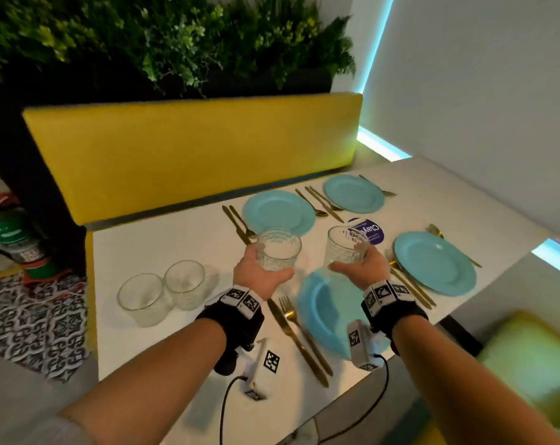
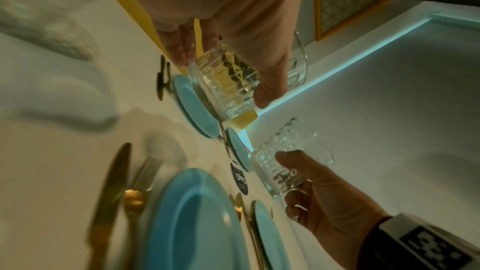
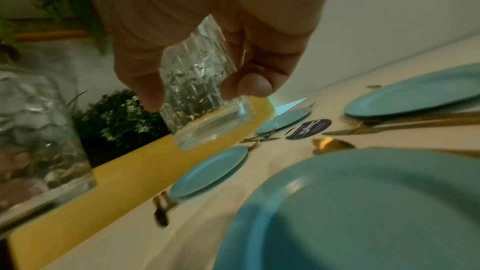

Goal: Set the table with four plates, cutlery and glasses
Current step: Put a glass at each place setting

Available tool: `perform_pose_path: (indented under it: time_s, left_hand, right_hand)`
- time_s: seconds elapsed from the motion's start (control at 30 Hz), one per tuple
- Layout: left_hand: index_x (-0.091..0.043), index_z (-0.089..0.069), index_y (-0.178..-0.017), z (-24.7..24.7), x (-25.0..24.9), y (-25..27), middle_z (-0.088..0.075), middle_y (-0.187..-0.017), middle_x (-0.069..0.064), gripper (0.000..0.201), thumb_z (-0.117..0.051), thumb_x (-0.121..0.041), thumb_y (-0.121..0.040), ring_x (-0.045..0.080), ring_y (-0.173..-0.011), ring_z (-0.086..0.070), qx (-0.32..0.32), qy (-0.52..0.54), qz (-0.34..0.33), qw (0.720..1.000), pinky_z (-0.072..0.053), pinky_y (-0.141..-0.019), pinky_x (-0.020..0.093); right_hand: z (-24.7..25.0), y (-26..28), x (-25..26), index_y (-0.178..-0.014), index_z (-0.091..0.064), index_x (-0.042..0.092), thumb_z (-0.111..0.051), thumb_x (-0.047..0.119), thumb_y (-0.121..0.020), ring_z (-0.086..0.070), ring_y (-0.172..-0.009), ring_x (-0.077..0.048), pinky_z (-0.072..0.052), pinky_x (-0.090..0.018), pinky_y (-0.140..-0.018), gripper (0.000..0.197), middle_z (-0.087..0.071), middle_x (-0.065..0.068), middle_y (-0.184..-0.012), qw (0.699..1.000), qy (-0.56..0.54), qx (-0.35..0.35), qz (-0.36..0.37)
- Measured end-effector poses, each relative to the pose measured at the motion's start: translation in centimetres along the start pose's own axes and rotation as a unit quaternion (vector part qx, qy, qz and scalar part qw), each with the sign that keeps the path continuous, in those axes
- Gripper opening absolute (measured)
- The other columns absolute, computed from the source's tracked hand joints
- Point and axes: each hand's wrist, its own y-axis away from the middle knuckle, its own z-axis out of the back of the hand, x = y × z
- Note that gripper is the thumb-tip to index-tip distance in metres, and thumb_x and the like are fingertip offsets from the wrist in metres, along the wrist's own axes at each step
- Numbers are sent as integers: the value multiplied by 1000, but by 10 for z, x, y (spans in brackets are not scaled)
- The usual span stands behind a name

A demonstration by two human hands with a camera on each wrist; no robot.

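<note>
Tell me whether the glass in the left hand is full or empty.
Empty. The glass in the left hand is clear to its base with no liquid line, and the left wrist view shows only bare patterned glass.

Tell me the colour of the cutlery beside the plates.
Gold; the knife and fork show it best in the head view.

Count at table [image 1: 182, 232]: four blue plates [image 1: 278, 211] [image 1: 354, 193] [image 1: 434, 263] [image 1: 328, 311]. Four glasses: one in my left hand [image 1: 261, 274] [image 1: 278, 248], one in my right hand [image 1: 363, 268] [image 1: 346, 245], two standing [image 1: 142, 298] [image 1: 185, 284]. One round purple sticker [image 1: 368, 231]. Gold cutlery beside every plate; exact piece count unclear.
</note>
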Motion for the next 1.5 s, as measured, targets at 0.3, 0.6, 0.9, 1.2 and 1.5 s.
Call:
perform_pose_path:
  time_s: [0.3, 0.6, 0.9, 1.2, 1.5]
  left_hand:
    - [-15, -44, -132, -97, -71, -88, -56, -131, 5, 77, -83, -26, -67, 23, -120, -54, 22, -12, 2, 1000, -40, -91, 23]
    - [-13, -42, -133, -180, -111, -174, -55, -134, 8, 78, -81, -32, -68, 27, -122, -53, 21, -77, 32, 996, -42, -96, 29]
    - [-15, -39, -135, -222, -108, -227, -56, -130, 8, 86, -83, -37, -63, 28, -117, -55, 23, -96, 70, 993, -45, -98, 32]
    - [-12, -42, -133, -247, -102, -248, -57, -128, 6, 82, -82, -34, -65, 25, -116, -56, 47, -140, 61, 987, -45, -85, 25]
    - [-16, -44, -128, -257, -95, -254, -59, -120, -1, 85, -82, -43, -57, 20, -109, -58, 67, -160, 49, 984, -52, -85, 27]
  right_hand:
    - [72, -156, -38, -123, -52, 10, -86, 30, -60, -59, -110, -30, -49, -35, -92, 73, -61, -13, -121, 996, -31, -49, -71]
    - [109, -306, -79, -132, -44, 7, -84, 30, -64, -57, -114, -33, -48, -36, -93, 83, -55, -16, -129, 987, -23, -56, -150]
    - [111, -394, -111, -122, -55, 9, -84, 40, -53, -63, -104, -31, -53, -36, -84, 82, -64, -16, -116, 976, -2, -51, -211]
    - [99, -424, -114, -125, -50, 6, -82, 43, -56, -60, -112, -30, -49, -32, -87, 85, -61, -16, -121, 975, 29, -25, -221]
    - [92, -431, -123, -132, -42, 14, -87, 33, -52, -62, -109, -31, -51, -43, -96, 94, -60, -14, -123, 972, -51, -73, -217]
